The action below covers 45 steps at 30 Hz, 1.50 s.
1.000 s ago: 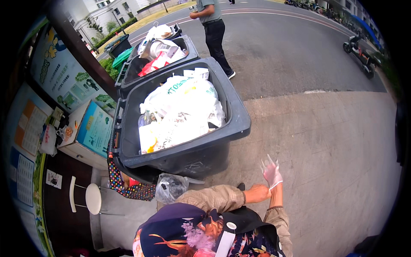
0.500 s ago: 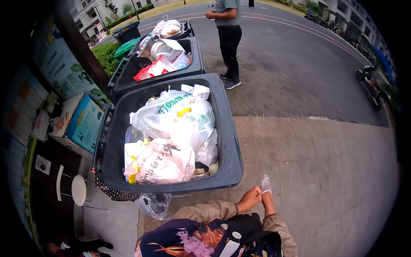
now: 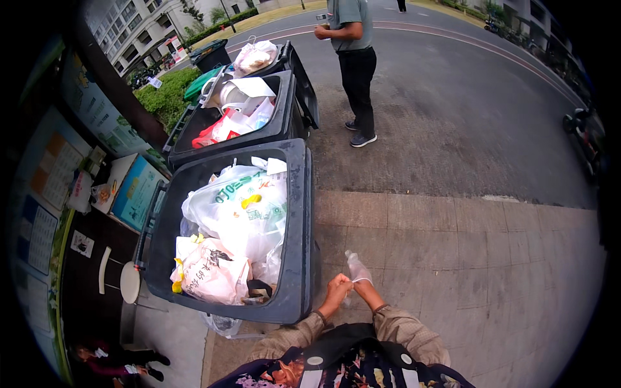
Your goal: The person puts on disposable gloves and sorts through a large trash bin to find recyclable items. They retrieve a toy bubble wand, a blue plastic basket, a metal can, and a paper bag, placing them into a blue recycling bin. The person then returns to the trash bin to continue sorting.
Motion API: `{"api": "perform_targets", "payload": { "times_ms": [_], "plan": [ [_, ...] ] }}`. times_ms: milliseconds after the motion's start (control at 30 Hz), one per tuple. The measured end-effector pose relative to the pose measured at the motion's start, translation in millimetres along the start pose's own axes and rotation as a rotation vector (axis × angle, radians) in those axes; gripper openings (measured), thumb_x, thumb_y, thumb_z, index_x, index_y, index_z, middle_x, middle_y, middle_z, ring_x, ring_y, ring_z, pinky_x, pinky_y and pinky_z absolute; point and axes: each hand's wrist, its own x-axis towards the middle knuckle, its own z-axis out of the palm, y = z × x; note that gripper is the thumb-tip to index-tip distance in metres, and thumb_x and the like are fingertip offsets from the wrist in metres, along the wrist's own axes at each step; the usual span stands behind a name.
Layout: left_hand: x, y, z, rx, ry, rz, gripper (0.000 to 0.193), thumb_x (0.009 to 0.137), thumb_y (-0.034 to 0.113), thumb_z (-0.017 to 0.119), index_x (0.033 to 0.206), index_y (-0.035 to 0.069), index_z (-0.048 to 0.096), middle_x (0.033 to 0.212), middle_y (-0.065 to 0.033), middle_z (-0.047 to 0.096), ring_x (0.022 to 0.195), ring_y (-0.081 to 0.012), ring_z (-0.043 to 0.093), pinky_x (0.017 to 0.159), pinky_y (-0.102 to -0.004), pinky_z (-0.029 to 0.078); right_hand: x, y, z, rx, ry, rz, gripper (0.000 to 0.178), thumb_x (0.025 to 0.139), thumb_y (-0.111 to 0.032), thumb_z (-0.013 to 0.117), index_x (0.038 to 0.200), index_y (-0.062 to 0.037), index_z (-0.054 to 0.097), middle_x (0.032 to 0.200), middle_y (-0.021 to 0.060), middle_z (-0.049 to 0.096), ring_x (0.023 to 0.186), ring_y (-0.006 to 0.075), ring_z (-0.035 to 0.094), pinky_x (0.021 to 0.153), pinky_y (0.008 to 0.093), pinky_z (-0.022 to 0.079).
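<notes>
A thin whitish glove (image 3: pixel 354 261) covers the fingers and palm of my right hand (image 3: pixel 360 272), which points away from me with its fingers stretched out. My bare left hand (image 3: pixel 337 290) is closed beside it, the fingertips pinching the glove's edge near the right wrist. Both hands are just right of the nearest dark grey bin (image 3: pixel 299 239). Inside this bin lie a white plastic bag (image 3: pixel 233 207) with green print and a pale pink paper bag (image 3: pixel 213 270).
Another filled bin (image 3: pixel 284 100) stands behind, with more bins farther back. A person (image 3: pixel 356 64) stands on the road beyond. To the left are a box (image 3: pixel 132 194), a round stool (image 3: pixel 130 282) and notice boards (image 3: pixel 42 239). Paving (image 3: pixel 453 284) extends right; a scooter (image 3: pixel 582 139) stands far right.
My view has shifted, so the bins sit lower and farther left. Both hands remain together at the glove, and the left fingers have moved closer against the gloved right hand.
</notes>
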Motion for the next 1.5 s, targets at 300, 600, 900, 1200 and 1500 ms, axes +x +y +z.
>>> {"api": "perform_targets", "payload": {
  "times_ms": [300,600,900,1200,1500],
  "plan": [
    [21.1,33.7,88.5,0.008,-0.097,-0.111,0.006,0.076,0.01,0.054,0.072,0.009,0.05,0.063,0.0026,0.047,0.052,-0.0068,0.042,0.047,-0.022,0.033,42.8,-13.9,-58.0,-0.103,-0.065,-0.168,0.069,0.087,-0.055,0.035,0.113,0.0054,0.057,0.116,0.0281,0.055,0.118,0.0381,0.048,0.094,0.0388,0.037],
    [43.3,61.8,125.5,0.364,-0.146,0.159,0.02,0.068,0.012,0.064,0.066,0.006,0.045,0.06,0.0017,0.046,0.057,-0.0065,0.042,0.05,-0.0263,0.034,36.7,-85.6,-94.0,0.404,-0.152,-0.62,0.049,0.096,-0.034,0.038,0.131,-0.0012,0.045,0.134,0.0094,0.048,0.124,0.0187,0.044,0.101,0.0287,0.033],
    [38.4,96.3,160.6,0.661,-0.161,0.328,0.023,0.064,0.011,0.064,0.064,0.005,0.042,0.055,-0.0036,0.044,0.056,-0.0099,0.042,0.049,-0.0305,0.035,13.9,-133.0,-139.5,0.614,-0.158,-0.501,0.053,0.096,-0.042,0.041,0.127,0.0001,0.049,0.129,0.0105,0.05,0.118,0.0187,0.046,0.103,0.0287,0.029],
    [22.5,119.7,177.3,0.632,-0.164,0.494,0.021,0.064,0.011,0.061,0.064,0.004,0.042,0.058,-0.0136,0.046,0.055,-0.0248,0.047,0.051,-0.0376,0.036,11.0,-153.9,-152.4,0.942,-0.104,-0.547,0.048,0.094,-0.04,0.046,0.119,-0.0007,0.057,0.117,0.0067,0.059,0.108,0.0161,0.052,0.097,0.0349,0.035],
    [7.5,148.6,171.6,0.672,-0.059,0.63,0.02,0.066,0.011,0.06,0.064,0.005,0.042,0.058,-0.0162,0.048,0.054,-0.0319,0.05,0.051,-0.0408,0.038,-28.3,-185.7,-145.2,0.945,-0.168,-0.504,0.059,0.093,-0.048,0.044,0.133,-0.0045,0.042,0.142,0.0099,0.038,0.136,0.023,0.025,0.11,0.0377,0.012]
  ]
}}
